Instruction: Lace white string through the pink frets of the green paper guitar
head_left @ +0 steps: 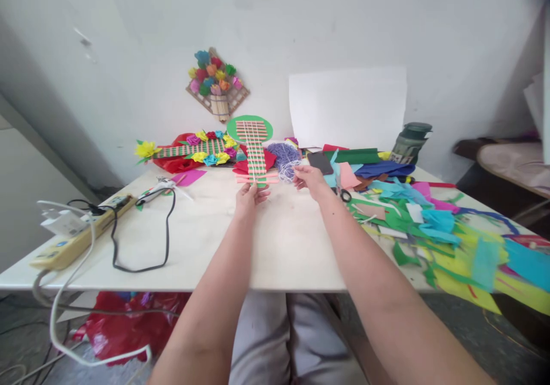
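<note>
My left hand (251, 196) grips the lower end of a guitar-shaped paper craft (256, 158), keeping it upright above the table. The craft has a round green head, a narrow neck crossed by rows of pink rolled-paper sticks, and white strings along its length. To its right, my right hand (308, 180) is closed in a pinch beside a loose tangle of white string (287, 173). The string appears to reach its fingertips. Just behind lies a ball of purple yarn (283, 152).
A flower-trimmed craft guitar (189, 151) lies at the back left. A power strip (86, 233) with cables occupies the left side. Scissors (344, 195), a dark phone (319, 162), a green bottle (410, 143) and many coloured paper scraps (404, 216) cover the right.
</note>
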### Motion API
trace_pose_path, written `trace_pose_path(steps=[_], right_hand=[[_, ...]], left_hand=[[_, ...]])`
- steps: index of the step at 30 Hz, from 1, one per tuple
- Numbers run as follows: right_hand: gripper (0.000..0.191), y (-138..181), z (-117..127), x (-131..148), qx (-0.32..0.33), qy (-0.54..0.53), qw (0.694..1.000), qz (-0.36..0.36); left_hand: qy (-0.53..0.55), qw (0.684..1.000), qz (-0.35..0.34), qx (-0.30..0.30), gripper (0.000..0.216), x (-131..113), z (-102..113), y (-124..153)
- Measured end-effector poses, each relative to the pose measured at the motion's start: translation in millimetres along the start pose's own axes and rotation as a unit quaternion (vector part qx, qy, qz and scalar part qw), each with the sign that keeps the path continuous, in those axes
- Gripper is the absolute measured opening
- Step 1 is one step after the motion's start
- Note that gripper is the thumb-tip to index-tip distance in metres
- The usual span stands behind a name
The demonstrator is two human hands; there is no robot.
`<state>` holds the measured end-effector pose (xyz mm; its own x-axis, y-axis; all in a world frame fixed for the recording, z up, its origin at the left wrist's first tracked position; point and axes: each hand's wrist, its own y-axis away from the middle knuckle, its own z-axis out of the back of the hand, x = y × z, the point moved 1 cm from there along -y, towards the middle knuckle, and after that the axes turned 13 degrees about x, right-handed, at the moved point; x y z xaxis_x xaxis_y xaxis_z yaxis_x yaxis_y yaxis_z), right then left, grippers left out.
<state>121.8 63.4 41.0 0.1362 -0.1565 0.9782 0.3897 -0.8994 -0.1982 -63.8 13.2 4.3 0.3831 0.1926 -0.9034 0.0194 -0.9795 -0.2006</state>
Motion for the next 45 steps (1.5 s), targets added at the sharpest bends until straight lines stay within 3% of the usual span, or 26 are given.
trace_pose_path(steps=[7, 19, 31, 36, 45], right_hand=[[0.023, 15.3, -12.2, -12.8, 0.089, 0.016, 0.996, 0.008], [0.031, 18.2, -5.5, -6.5, 0.031, 0.042, 0.998, 0.046], [0.029, 22.7, -5.5, -3.6, 0.11, 0.1, 0.989, 0.002], [0.03, 20.7, -10.2, -8.9, 0.119, 0.136, 0.983, -0.022], [0.024, 18.5, -42.5, -16.9, 0.097, -0.03, 0.995, -0.017]], left_hand=[[0.017, 1.0, -0.007, -0.001, 0.016, 3.1, 5.0, 7.5], [0.007, 1.0, -0.007, 0.015, 0.018, 2.7, 4.4, 8.4], [0.049, 0.996, -0.056, -0.059, 0.015, -1.2, 12.2, 4.5], [0.074, 0.994, -0.062, -0.053, 0.012, -3.6, 8.0, 6.7], [0.109, 0.988, -0.076, -0.081, 0.009, -8.8, 9.3, 6.1]])
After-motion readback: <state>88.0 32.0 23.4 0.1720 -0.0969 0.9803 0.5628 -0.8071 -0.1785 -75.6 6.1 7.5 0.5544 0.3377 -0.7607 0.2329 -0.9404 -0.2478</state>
